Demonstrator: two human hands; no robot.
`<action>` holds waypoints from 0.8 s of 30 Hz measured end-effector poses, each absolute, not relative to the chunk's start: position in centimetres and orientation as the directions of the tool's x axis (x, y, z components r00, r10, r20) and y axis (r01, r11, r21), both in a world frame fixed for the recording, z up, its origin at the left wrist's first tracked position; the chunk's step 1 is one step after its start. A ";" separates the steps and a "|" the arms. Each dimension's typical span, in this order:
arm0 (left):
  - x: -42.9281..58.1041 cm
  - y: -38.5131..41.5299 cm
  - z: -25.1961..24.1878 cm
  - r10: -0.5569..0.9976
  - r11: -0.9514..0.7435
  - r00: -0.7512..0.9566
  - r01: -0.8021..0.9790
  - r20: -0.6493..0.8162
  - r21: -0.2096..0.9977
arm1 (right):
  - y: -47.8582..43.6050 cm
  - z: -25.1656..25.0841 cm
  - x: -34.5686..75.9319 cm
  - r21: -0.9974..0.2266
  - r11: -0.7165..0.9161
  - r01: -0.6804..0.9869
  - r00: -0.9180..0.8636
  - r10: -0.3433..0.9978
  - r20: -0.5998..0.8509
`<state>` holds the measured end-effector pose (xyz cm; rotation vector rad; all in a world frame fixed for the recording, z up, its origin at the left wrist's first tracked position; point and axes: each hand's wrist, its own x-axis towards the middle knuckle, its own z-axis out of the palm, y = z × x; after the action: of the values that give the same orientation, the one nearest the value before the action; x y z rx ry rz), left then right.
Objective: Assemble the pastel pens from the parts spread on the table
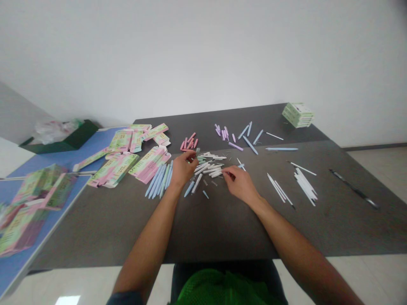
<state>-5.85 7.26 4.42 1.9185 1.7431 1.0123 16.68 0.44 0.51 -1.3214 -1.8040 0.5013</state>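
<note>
On the dark table, a loose pile of white pen barrels (208,168) with a few pale green pieces lies between my hands. My left hand (182,168) is at the pile's left edge, its fingers curled together by a small greenish clear piece (197,151); what they grip is too small to make out. At the right edge, the thumb and fingertips of my right hand (241,183) pinch close to the white barrel ends, and their contents are unclear. Several light blue pen barrels (160,180) lie side by side beside my left wrist. A short blue piece (205,194) rests in front of the pile.
Pink pieces (190,142), purple pieces (224,133) and blue pens (250,145) lie farther back. White refills (305,186) and a black pen (354,189) are on the right. Printed cartons (149,163) cover the left; stacked boxes (298,115) stand back right. A green bin (63,140) holds plastic.
</note>
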 end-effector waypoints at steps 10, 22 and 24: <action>-0.8 2.4 3.0 0.839 -0.542 0.192 0.378 0.510 0.750 | -0.9 2.3 15.9 -0.691 0.581 0.431 -0.019 0.771 0.637; -0.9 1.5 1.6 0.847 -0.500 0.477 0.564 0.235 0.657 | 0.2 2.3 19.5 -0.579 0.419 0.699 -0.380 0.904 0.196; -0.8 1.3 1.2 0.835 -0.490 0.528 0.588 0.154 0.644 | 0.2 1.9 20.3 -0.535 0.419 0.733 -0.446 0.891 0.087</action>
<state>-0.79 1.35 1.22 2.2435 1.1537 0.6223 20.35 0.24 1.88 -1.3933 -2.3207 0.6095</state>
